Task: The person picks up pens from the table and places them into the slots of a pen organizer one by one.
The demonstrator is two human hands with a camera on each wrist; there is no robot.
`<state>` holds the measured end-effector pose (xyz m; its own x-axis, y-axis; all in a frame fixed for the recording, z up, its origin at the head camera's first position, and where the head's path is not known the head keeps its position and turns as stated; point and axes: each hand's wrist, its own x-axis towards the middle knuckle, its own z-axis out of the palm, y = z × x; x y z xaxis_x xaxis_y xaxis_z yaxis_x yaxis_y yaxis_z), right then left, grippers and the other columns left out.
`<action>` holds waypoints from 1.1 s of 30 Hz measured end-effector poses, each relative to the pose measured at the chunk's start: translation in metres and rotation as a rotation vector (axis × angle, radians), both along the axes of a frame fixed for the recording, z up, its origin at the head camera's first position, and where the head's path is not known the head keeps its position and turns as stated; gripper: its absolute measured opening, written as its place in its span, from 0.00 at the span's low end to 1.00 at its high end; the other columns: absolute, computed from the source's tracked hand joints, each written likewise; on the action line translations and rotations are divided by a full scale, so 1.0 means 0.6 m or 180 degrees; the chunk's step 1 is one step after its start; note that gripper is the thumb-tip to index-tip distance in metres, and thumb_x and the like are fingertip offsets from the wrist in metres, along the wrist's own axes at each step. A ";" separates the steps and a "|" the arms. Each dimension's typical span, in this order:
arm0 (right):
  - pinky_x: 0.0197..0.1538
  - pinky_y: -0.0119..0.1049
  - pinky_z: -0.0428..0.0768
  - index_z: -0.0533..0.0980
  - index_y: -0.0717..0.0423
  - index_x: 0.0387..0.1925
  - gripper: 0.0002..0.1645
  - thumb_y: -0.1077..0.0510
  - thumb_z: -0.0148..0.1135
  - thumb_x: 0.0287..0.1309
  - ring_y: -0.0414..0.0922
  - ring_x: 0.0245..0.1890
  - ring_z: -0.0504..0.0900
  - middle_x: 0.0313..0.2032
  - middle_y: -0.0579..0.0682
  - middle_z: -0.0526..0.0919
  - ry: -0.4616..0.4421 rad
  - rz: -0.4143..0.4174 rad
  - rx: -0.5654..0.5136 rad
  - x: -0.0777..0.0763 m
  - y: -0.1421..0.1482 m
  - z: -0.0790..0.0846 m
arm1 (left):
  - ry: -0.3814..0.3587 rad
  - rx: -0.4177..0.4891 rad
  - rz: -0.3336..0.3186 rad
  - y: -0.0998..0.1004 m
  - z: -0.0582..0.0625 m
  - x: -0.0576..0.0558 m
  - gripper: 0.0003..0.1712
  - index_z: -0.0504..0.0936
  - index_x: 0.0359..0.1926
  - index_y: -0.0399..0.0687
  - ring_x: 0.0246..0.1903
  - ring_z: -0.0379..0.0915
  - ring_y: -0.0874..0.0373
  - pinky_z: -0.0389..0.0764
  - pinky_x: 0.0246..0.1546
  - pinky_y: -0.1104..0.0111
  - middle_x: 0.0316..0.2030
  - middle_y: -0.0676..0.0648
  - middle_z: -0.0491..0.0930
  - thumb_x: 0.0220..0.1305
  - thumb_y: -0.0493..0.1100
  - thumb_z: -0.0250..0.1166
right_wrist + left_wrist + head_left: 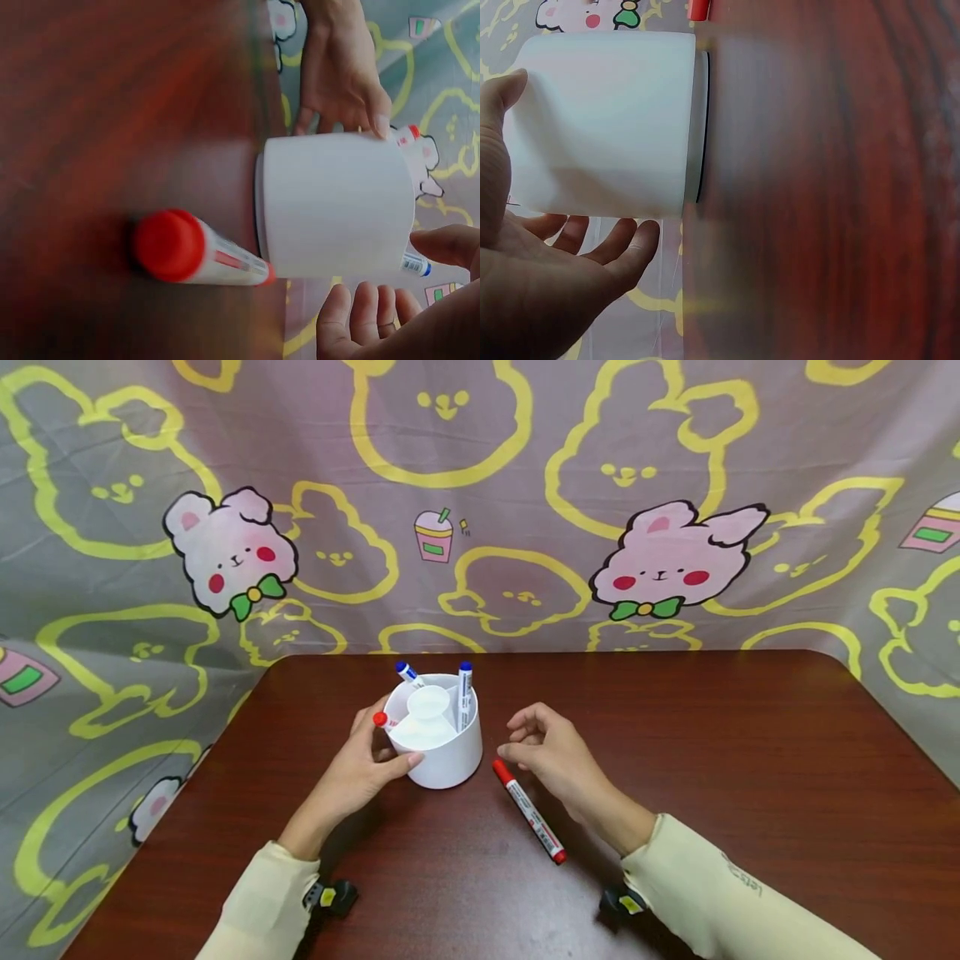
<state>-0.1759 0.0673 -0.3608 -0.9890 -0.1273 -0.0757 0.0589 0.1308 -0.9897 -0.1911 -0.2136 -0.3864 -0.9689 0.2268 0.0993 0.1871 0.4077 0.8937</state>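
Observation:
A white round pen holder [450, 766] with inner compartments stands on the table. My left hand [356, 774] holds its left side, the thumb on the front wall and the fingers round behind. Two blue-capped markers [465, 693] stand in it, one upright and one leaning at the back, and a red-capped marker [381, 720] leans out at the left. On the table right of the holder lies another red marker [534, 814], angled toward me. Just above its far end hovers my right hand [561, 758], fingers loosely bent with nothing between them, as the right wrist view also shows.
The dark brown wooden table [720, 793] runs back to a hanging cloth [495, 468] with cartoon animal outlines. Both forearms wear pale sleeves [705, 885], with a small black wrist camera [335, 896] strapped at the left one.

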 end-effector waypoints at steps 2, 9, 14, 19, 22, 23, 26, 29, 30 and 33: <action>0.39 0.37 0.82 0.74 0.64 0.47 0.19 0.70 0.70 0.55 0.43 0.33 0.79 0.38 0.52 0.77 -0.0047 0.0015 -0.0005 0.011 0.004 -0.002 | -0.0002 -0.0005 0.0019 0.000 0.000 0.000 0.51 0.57 0.81 0.51 0.63 0.72 0.40 0.78 0.64 0.49 0.70 0.37 0.56 0.64 0.39 0.75; 0.38 0.37 0.83 0.74 0.67 0.47 0.20 0.71 0.71 0.52 0.42 0.35 0.80 0.41 0.57 0.79 -0.0046 -0.0002 0.0155 0.047 0.021 -0.019 | -0.0059 0.0003 0.0042 0.000 0.001 0.000 0.51 0.56 0.81 0.49 0.59 0.76 0.40 0.81 0.60 0.62 0.68 0.37 0.57 0.64 0.39 0.74; 0.39 0.33 0.78 0.75 0.65 0.45 0.21 0.71 0.72 0.49 0.43 0.39 0.80 0.41 0.56 0.81 -0.0023 0.0083 0.0414 0.065 0.036 -0.037 | -0.0096 -0.0032 0.0062 0.000 0.002 0.000 0.51 0.55 0.81 0.48 0.59 0.75 0.40 0.81 0.61 0.59 0.68 0.37 0.57 0.65 0.40 0.74; 0.41 0.32 0.77 0.75 0.63 0.43 0.22 0.73 0.73 0.45 0.45 0.41 0.79 0.41 0.54 0.79 -0.0039 0.0089 0.0540 0.077 0.042 -0.049 | -0.0141 -0.0056 0.0088 0.000 0.004 0.003 0.52 0.54 0.82 0.50 0.63 0.72 0.39 0.77 0.67 0.47 0.68 0.38 0.57 0.65 0.41 0.74; 0.44 0.31 0.76 0.76 0.62 0.43 0.23 0.74 0.75 0.44 0.45 0.42 0.78 0.40 0.54 0.79 -0.0022 0.0073 0.0601 0.080 0.043 -0.054 | -0.0152 -0.0064 0.0092 -0.001 0.005 0.003 0.52 0.53 0.82 0.50 0.64 0.71 0.39 0.75 0.68 0.45 0.68 0.38 0.56 0.65 0.42 0.74; 0.44 0.31 0.76 0.76 0.62 0.43 0.24 0.74 0.75 0.43 0.45 0.42 0.78 0.40 0.53 0.79 -0.0012 0.0075 0.0617 0.081 0.043 -0.055 | -0.0153 -0.0071 0.0093 -0.001 0.005 0.003 0.52 0.53 0.82 0.50 0.64 0.71 0.39 0.75 0.68 0.45 0.68 0.38 0.56 0.65 0.42 0.74; 0.44 0.31 0.75 0.75 0.62 0.42 0.25 0.75 0.77 0.41 0.45 0.41 0.78 0.40 0.53 0.79 0.0057 0.0110 0.0670 0.082 0.042 -0.060 | -0.0162 -0.0083 0.0093 -0.001 0.005 0.004 0.52 0.52 0.82 0.50 0.64 0.71 0.39 0.75 0.68 0.45 0.69 0.37 0.56 0.66 0.43 0.74; 0.41 0.29 0.75 0.75 0.61 0.41 0.27 0.76 0.78 0.39 0.44 0.40 0.77 0.39 0.52 0.78 0.0114 0.0146 0.0725 0.083 0.041 -0.063 | -0.0171 -0.0102 0.0106 -0.001 0.005 0.004 0.52 0.52 0.82 0.51 0.64 0.71 0.39 0.76 0.68 0.45 0.69 0.38 0.56 0.66 0.43 0.74; 0.40 0.29 0.75 0.74 0.61 0.41 0.27 0.76 0.77 0.38 0.44 0.39 0.77 0.38 0.52 0.78 0.0122 0.0148 0.0734 0.083 0.041 -0.064 | -0.0169 -0.0107 0.0105 -0.001 0.005 0.004 0.52 0.52 0.82 0.50 0.63 0.71 0.39 0.76 0.67 0.46 0.69 0.38 0.56 0.66 0.43 0.74; 0.37 0.28 0.74 0.74 0.61 0.40 0.27 0.79 0.75 0.38 0.44 0.36 0.76 0.37 0.52 0.77 0.0122 0.0130 0.0766 0.084 0.041 -0.065 | -0.0158 -0.0113 0.0096 0.000 0.004 0.004 0.52 0.52 0.82 0.50 0.62 0.72 0.40 0.77 0.66 0.49 0.68 0.38 0.57 0.66 0.43 0.74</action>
